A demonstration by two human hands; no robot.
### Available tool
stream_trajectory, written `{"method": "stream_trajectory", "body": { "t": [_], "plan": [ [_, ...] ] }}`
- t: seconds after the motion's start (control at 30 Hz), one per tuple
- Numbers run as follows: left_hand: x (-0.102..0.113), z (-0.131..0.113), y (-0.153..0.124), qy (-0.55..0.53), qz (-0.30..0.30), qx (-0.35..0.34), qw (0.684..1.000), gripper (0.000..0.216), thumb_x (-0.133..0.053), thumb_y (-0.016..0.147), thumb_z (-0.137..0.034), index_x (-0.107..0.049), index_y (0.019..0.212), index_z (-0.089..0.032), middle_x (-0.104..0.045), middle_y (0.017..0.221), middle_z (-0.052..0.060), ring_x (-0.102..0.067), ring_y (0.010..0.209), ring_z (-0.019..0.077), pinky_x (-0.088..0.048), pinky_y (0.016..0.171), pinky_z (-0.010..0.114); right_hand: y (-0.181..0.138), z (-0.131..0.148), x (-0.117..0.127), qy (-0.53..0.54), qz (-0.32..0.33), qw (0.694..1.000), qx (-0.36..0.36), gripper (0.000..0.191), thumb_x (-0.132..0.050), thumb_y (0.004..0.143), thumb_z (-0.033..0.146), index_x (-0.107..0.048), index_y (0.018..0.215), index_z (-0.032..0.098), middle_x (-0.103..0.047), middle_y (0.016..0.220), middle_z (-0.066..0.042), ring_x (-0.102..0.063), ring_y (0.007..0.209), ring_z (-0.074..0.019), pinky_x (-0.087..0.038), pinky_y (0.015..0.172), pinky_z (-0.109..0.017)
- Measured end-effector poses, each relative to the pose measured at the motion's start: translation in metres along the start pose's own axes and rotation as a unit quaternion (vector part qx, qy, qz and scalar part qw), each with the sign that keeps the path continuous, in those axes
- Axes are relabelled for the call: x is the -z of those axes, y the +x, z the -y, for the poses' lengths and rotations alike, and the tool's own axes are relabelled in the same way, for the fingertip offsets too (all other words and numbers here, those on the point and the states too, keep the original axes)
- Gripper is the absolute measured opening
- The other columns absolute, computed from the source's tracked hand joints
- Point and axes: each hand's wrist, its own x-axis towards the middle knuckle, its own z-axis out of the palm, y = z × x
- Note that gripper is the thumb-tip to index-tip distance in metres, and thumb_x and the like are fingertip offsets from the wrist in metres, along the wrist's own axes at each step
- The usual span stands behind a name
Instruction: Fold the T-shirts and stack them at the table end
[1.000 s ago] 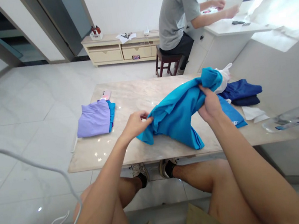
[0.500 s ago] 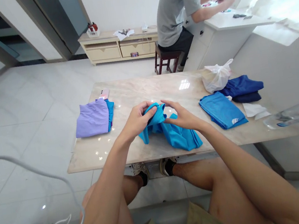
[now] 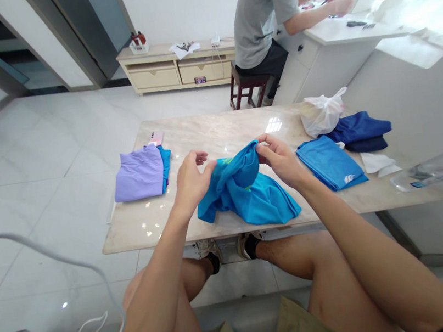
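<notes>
Head view: pale tiled floor (image 3: 28, 156) spreads wide left of the marble-look table (image 3: 203, 130), bare tabletop showing from the turquoise cloth (image 3: 252, 203) to the far edge. Person in grey (image 3: 260, 21) sits beyond, right of centre. The cloth is bunched mid-table, close to the near edge — folded purple cloth (image 3: 138, 174) well left, folded blue cloth (image 3: 329, 162) near right. Right hand (image 3: 282, 161) pinches its raised edge; left hand (image 3: 190, 181) has fingers and thumb parted at its left side — thumb contact, can't tell.
</notes>
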Motion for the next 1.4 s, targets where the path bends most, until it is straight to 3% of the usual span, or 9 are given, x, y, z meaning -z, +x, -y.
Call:
{"method": "stream_trajectory", "body": {
  "t": [0.2,0.43,0.57,0.67,0.83,1.0,1.13,1.27,1.4],
  "plan": [
    [-0.015,-0.019,-0.020,0.030,0.196,-0.033,0.980,0.048,-0.090,0.083,-0.047,-0.070,0.121,-0.024,-0.080,0.119,0.008,-0.076,0.114,0.0288,-0.059,0.097,0.040,-0.004,0.013,0.002,-0.016,-0.066,0.998,0.012,0.055,-0.080,0.087,0.074,-0.056,0.106,0.028,-0.068,0.072,0.008,-0.063,0.065,-0.0136,-0.055,0.067,-0.026],
    [-0.044,-0.004,-0.023,0.277,0.228,0.019,0.933,0.012,-0.079,0.090,-0.036,-0.076,0.088,-0.024,-0.081,0.095,0.008,-0.077,0.098,0.0330,-0.053,0.078,0.036,0.001,0.007,0.024,-0.027,-0.167,0.983,0.066,0.052,-0.073,0.093,0.075,-0.053,0.110,0.031,-0.067,0.073,0.007,-0.067,0.067,-0.0166,-0.056,0.063,-0.027],
    [-0.025,0.008,0.010,0.040,0.081,0.019,0.996,0.017,-0.071,0.096,-0.037,-0.073,0.088,-0.021,-0.076,0.081,0.004,-0.070,0.078,0.0214,-0.050,0.069,0.028,0.000,0.001,0.053,-0.146,-0.274,0.945,0.106,0.043,-0.061,0.103,0.071,-0.053,0.115,0.030,-0.064,0.073,0.003,-0.067,0.067,-0.0215,-0.056,0.063,-0.034],
    [0.005,0.009,0.038,-0.137,-0.091,-0.033,0.986,0.019,-0.068,0.099,-0.040,-0.066,0.096,-0.022,-0.065,0.074,-0.002,-0.056,0.062,0.0126,-0.042,0.058,0.021,-0.003,0.001,0.067,-0.307,-0.319,0.886,0.140,0.034,-0.055,0.108,0.060,-0.057,0.116,0.026,-0.065,0.077,-0.002,-0.068,0.073,-0.0257,-0.057,0.075,-0.041],
    [0.033,0.011,0.044,-0.098,-0.172,-0.065,0.978,0.016,-0.064,0.103,-0.038,-0.063,0.097,-0.023,-0.056,0.070,-0.005,-0.051,0.061,0.0126,-0.039,0.057,0.022,-0.002,-0.006,0.065,-0.433,-0.227,0.866,0.109,0.029,-0.049,0.110,0.047,-0.063,0.119,0.023,-0.074,0.093,-0.008,-0.073,0.091,-0.0290,-0.054,0.088,-0.041],
    [0.024,0.027,0.014,0.213,0.037,0.004,0.976,0.024,-0.057,0.107,-0.042,-0.072,0.105,-0.024,-0.078,0.095,0.006,-0.074,0.094,0.0259,-0.051,0.081,0.031,0.001,-0.038,0.066,-0.448,0.007,0.893,-0.044,0.038,-0.063,0.104,0.051,-0.074,0.123,0.020,-0.081,0.119,-0.013,-0.075,0.112,-0.0318,-0.055,0.098,-0.038],
    [0.014,0.042,0.001,0.365,0.253,0.045,0.895,0.042,-0.069,0.098,-0.055,-0.076,0.127,-0.024,-0.081,0.124,0.015,-0.075,0.118,0.0361,-0.053,0.090,0.036,0.002,-0.060,0.070,-0.515,0.182,0.823,-0.159,0.047,-0.088,0.086,0.041,-0.079,0.126,0.018,-0.078,0.135,-0.015,-0.073,0.124,-0.0347,-0.056,0.102,-0.035],
    [0.012,0.059,0.001,0.390,0.366,0.056,0.843,0.045,-0.092,0.072,-0.043,-0.082,0.112,-0.025,-0.082,0.126,0.015,-0.076,0.119,0.0396,-0.055,0.088,0.035,0.005,-0.073,0.071,-0.570,0.194,0.781,-0.167,0.034,-0.078,0.097,0.035,-0.081,0.124,0.016,-0.079,0.132,-0.018,-0.074,0.125,-0.0353,-0.055,0.103,-0.035],
    [0.023,0.079,0.005,0.386,0.355,0.062,0.849,0.018,-0.085,0.074,-0.030,-0.081,0.090,-0.025,-0.084,0.108,0.014,-0.079,0.108,0.0378,-0.055,0.084,0.036,0.004,-0.086,0.071,-0.577,0.147,0.792,-0.132,0.037,-0.065,0.107,0.038,-0.078,0.131,0.013,-0.075,0.140,-0.020,-0.069,0.132,-0.0348,-0.051,0.111,-0.036]
  ]
}}
